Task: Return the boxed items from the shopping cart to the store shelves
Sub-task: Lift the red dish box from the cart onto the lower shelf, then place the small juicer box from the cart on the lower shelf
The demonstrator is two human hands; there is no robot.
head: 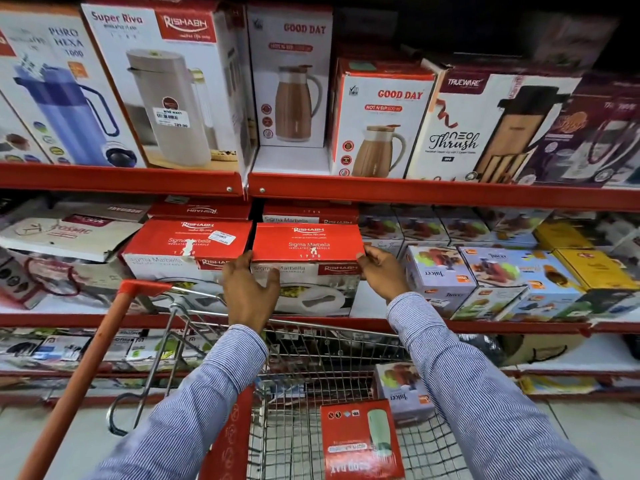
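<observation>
A red and white Sigma Marbella casserole box (307, 247) rests on the middle red shelf (485, 326), beside an identical box (187, 245) to its left. My left hand (247, 289) grips the box's left front corner. At the box's right edge my right hand (382, 273) holds it. Below my arms stands the wire shopping cart (311, 358) with a red handle (86, 375). Inside the cart lie a red Good Day flask box (360, 441) and a pale juicer box (401, 389).
The top shelf (121, 178) carries tall flask and jug boxes. Juicer boxes (440, 275) and yellow boxes (588, 268) fill the middle shelf to the right. Flat Cosmic boxes (65, 233) sit at the left. A lower shelf holds small packs.
</observation>
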